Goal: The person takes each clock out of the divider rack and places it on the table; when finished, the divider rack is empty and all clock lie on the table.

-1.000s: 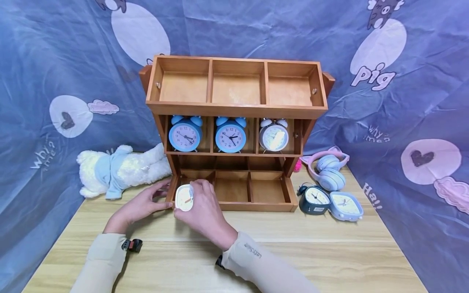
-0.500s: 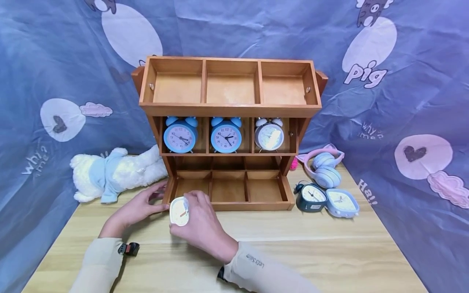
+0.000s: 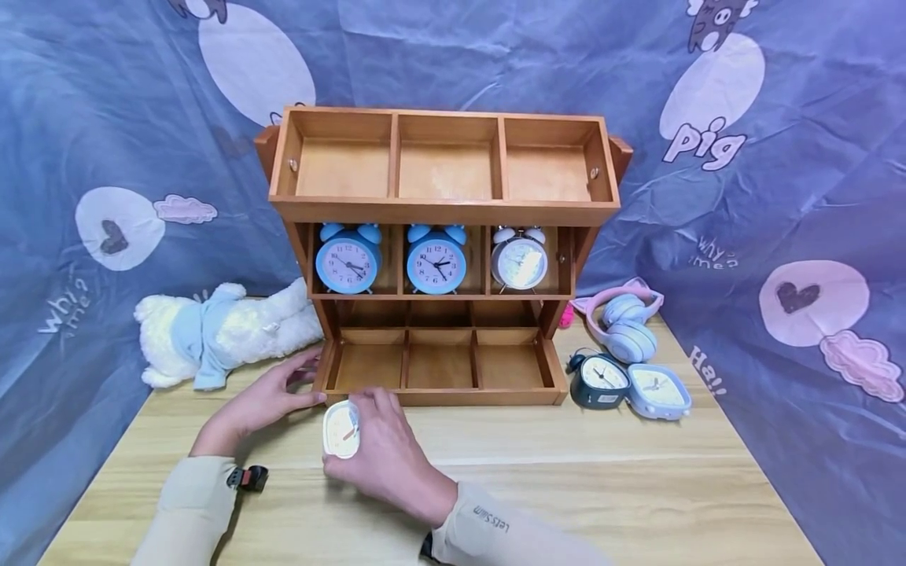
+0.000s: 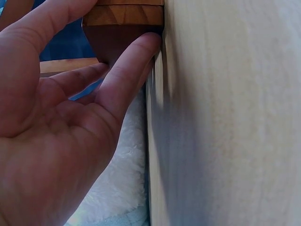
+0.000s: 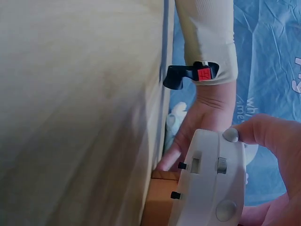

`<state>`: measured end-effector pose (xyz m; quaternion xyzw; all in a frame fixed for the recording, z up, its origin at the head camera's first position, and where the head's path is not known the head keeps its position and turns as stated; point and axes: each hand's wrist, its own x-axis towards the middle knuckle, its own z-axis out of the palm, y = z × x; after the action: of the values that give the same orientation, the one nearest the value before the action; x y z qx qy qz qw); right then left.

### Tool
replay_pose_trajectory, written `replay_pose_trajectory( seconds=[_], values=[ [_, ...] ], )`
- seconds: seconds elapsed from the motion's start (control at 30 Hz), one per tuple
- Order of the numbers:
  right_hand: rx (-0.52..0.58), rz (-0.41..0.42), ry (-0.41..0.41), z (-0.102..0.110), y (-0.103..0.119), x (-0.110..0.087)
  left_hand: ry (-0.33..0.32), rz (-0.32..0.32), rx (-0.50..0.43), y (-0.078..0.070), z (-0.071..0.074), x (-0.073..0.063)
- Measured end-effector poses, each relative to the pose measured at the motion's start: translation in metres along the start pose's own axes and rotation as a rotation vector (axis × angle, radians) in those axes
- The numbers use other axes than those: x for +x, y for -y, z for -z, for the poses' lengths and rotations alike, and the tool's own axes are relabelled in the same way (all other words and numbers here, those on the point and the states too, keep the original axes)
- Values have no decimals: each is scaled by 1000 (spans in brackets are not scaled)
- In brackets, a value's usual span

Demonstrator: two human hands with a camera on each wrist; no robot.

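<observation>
While gripping a white clock between the thumb and fingers of the right hand, rests the spread left hand against the near left corner of a wooden rack, with the thumb low at the front edge. Holds the clock just in front of the rack's lowest tier, near its left end, with the dial facing upward. Cannot tell about contact between clock and tabletop. Shown close by the right wrist camera: two small black knobs on the casing, and the thumb pressed to a round grey stud.

Visible on the middle tier, each in its own compartment: a blue alarm clock, a second blue clock and a silvery twin-bell clock with glare across the dial. Set out to the right of the rack: a dark green clock beside a pale blue clock, with cat-ear headphones just behind. Lying to the left: a white plush toy in a light-blue top. Hung behind: a blue printed cloth.
</observation>
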<state>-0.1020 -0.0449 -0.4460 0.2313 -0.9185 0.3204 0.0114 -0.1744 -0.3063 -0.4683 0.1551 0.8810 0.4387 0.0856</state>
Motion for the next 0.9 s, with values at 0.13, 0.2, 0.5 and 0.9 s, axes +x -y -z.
replay_pose_trajectory(
  seconds=[0.13,0.2,0.5,0.9],
  values=[
    [-15,17,-4,-3,-3,0,3,-3,-3,0,1,1],
    [-24,16,3,-4,-4,0,6,-3,-6,0,0,1],
    [-97,71,24,-7,-9,5,5,4,0,1,1,3],
    [-151,87,30,-13,-13,2,7,13,17,2,0,1]
  ],
)
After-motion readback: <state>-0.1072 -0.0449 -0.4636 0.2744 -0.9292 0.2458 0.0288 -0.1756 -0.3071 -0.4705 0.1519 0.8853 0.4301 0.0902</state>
